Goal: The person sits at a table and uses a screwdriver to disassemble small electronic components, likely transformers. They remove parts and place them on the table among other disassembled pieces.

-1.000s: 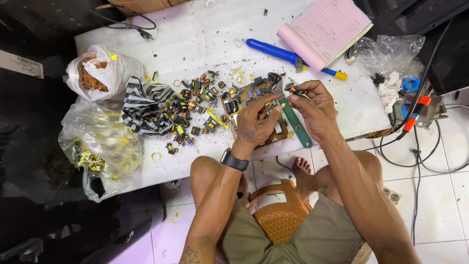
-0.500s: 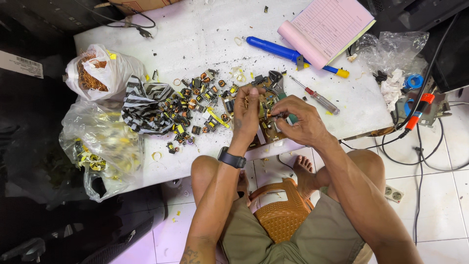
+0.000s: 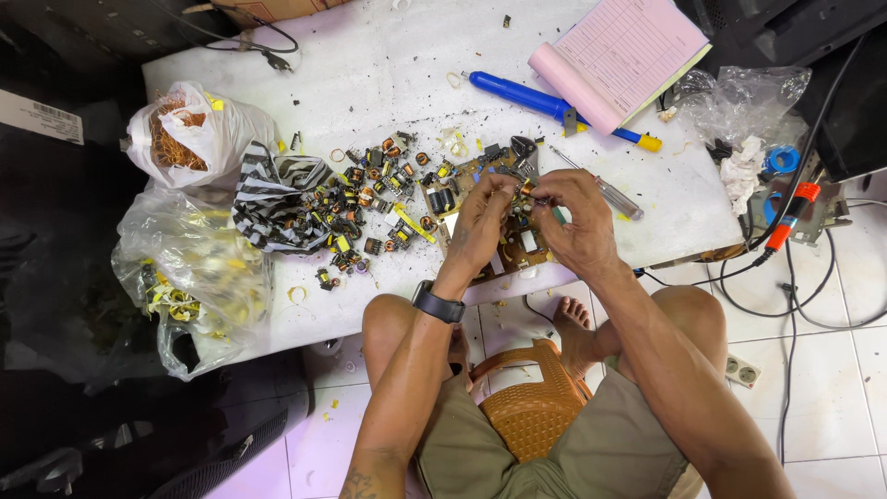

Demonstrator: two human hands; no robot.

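A brown circuit board (image 3: 514, 248) lies near the front edge of the white table (image 3: 388, 65). My left hand (image 3: 480, 222), with a black watch on its wrist, rests on the board, and its fingertips pinch a small part at the board's top. My right hand (image 3: 580, 226) is closed around a green-handled tool (image 3: 560, 214) whose tip meets the left fingertips. A clear-handled screwdriver (image 3: 612, 196) lies just beyond my right hand. Black pliers (image 3: 524, 148) lie behind the board.
A pile of loose coils and small parts (image 3: 365, 203) lies left of the board, beside a striped cloth (image 3: 277, 199), a white bag of copper wire (image 3: 185, 139) and a clear bag (image 3: 199, 277). A blue tool (image 3: 522, 92), pink notebook (image 3: 624, 51) and cables (image 3: 785, 222) lie right. Below me is an orange stool (image 3: 531, 411).
Both hands have moved up from the table's front edge onto the board. The green tool, earlier sticking out toward me, is now tucked in my right hand. The screwdriver has come into view.
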